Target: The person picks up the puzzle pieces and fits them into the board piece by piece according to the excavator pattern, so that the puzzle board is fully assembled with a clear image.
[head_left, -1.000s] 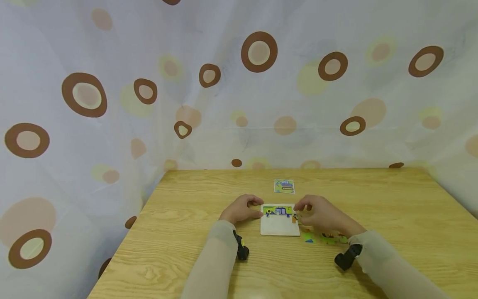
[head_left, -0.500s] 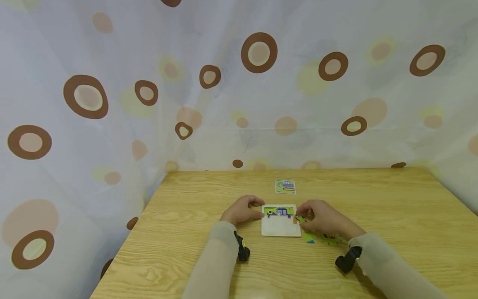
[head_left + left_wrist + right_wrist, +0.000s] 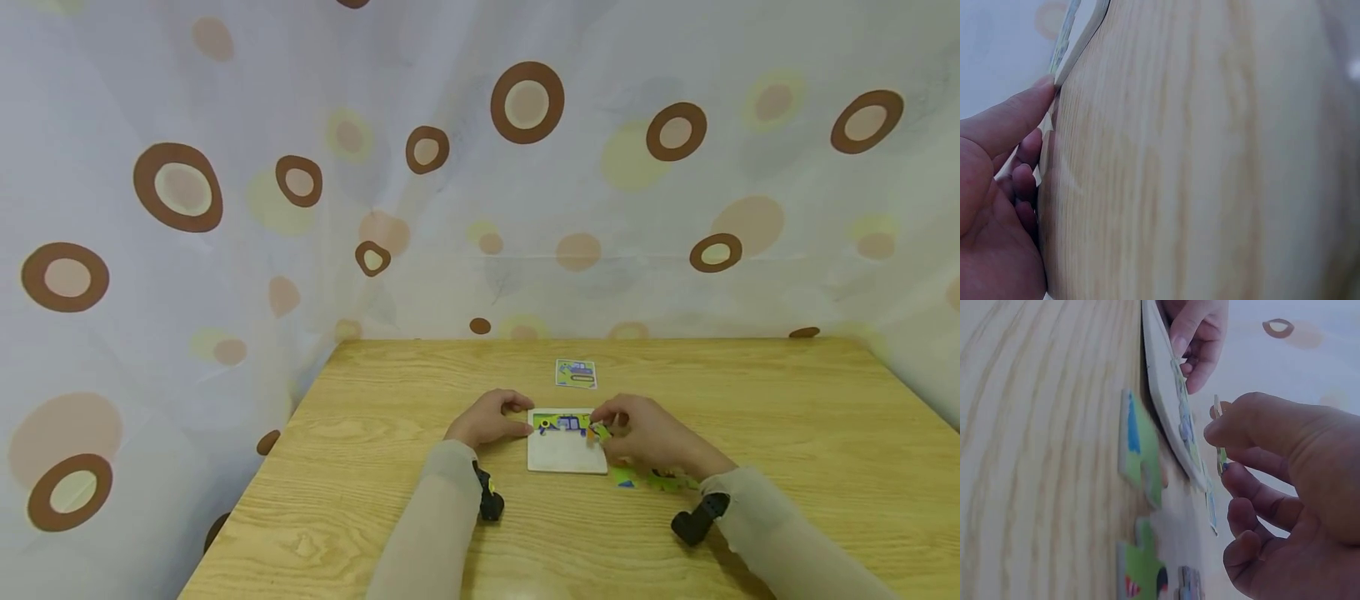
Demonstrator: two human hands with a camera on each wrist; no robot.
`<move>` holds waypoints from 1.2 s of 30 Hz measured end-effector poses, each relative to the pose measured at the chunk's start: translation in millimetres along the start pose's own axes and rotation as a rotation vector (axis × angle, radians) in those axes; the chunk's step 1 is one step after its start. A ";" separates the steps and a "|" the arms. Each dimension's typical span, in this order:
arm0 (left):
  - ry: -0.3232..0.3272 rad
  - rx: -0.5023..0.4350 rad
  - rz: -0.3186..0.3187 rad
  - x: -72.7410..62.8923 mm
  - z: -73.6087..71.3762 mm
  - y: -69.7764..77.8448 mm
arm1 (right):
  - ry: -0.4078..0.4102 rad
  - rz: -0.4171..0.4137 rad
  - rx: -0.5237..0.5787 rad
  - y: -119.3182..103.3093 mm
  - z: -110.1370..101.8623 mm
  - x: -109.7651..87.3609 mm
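Note:
A white square puzzle board (image 3: 566,458) lies on the table with a joined strip of purple, green and yellow puzzle pieces (image 3: 558,423) along its far side. At its left edge rests my left hand (image 3: 486,423), the thumb (image 3: 1038,94) touching the rim and the other fingers loosely bent. Over the right edge, my right hand (image 3: 647,432) pinches a small puzzle piece (image 3: 1220,459) between thumb and forefinger. The held piece stands edge-on in the right wrist view, showing a bit of green and orange. Its far face is hidden.
Loose puzzle pieces lie right of the board: a green and blue one (image 3: 623,477) and several more (image 3: 672,481) under the right wrist. A picture card (image 3: 576,374) of a purple vehicle lies beyond the board. A spotted curtain (image 3: 525,275) hangs behind the wooden table (image 3: 420,375).
My right hand reaches down a little, then comes up slightly by the board's right edge, a piece between its fingers. The left hand stays at the left edge.

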State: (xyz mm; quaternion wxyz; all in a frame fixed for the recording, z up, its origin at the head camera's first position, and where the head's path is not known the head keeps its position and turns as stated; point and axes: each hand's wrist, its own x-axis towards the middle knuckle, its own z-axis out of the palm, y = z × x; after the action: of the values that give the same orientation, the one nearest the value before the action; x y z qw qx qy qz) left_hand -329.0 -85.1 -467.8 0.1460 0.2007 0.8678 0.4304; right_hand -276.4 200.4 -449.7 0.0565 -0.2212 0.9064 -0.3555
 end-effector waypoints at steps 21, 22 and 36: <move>0.004 0.014 -0.011 -1.8 2.4 6.1 | 0.003 -0.194 0.100 -25.0 21.5 18.6; 0.004 0.011 -0.011 -1.8 2.3 6.2 | 0.003 -0.198 0.105 -25.6 22.5 19.3; -0.008 0.024 -0.001 -0.2 -1.1 1.9 | 0.014 -0.206 0.168 -38.4 33.7 32.3</move>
State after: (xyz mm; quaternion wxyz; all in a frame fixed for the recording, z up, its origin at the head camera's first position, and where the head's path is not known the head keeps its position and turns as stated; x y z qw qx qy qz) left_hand -328.9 -84.9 -465.6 0.1472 0.2039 0.8723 0.4193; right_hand -282.7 140.4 -447.2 0.0316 -0.3052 0.8461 -0.4358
